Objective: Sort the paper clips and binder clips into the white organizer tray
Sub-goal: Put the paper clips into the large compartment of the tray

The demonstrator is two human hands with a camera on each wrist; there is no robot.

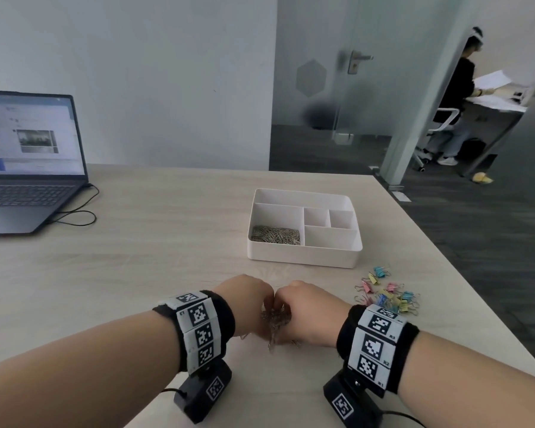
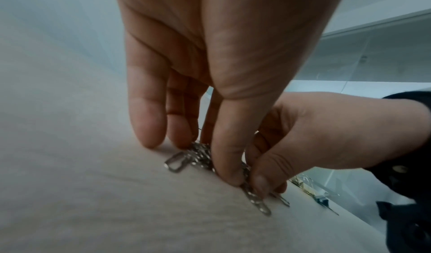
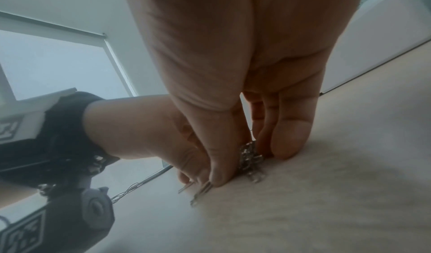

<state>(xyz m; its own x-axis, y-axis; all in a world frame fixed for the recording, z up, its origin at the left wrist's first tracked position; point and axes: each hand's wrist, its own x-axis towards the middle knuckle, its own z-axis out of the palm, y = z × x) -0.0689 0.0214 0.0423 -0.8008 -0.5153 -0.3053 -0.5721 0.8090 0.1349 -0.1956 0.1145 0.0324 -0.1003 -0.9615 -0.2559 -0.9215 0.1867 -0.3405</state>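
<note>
**A:** so where are the clips at?

**B:** both hands are bunched together on the near part of the wooden table (image 1: 167, 242). The left hand (image 1: 244, 304) and right hand (image 1: 309, 313) each have thumb and fingers pinched down around one heap of silver paper clips (image 1: 275, 319), fingertips on the tabletop. A few stragglers poke out toward the near edge, long axis running roughly near-to-far.

**A:** and the tray?

**B:** the white organizer tray (image 1: 303, 257) sits farther out, just right of centre, long side running left-right. Its big near-left compartment already holds a layer of paper clips (image 1: 275, 235). The pastel binder clips (image 1: 386, 295) lie scattered right of the hands, pointing every which way.

**A:** anything else?

**B:** an open laptop (image 1: 28, 162) far left.
</note>
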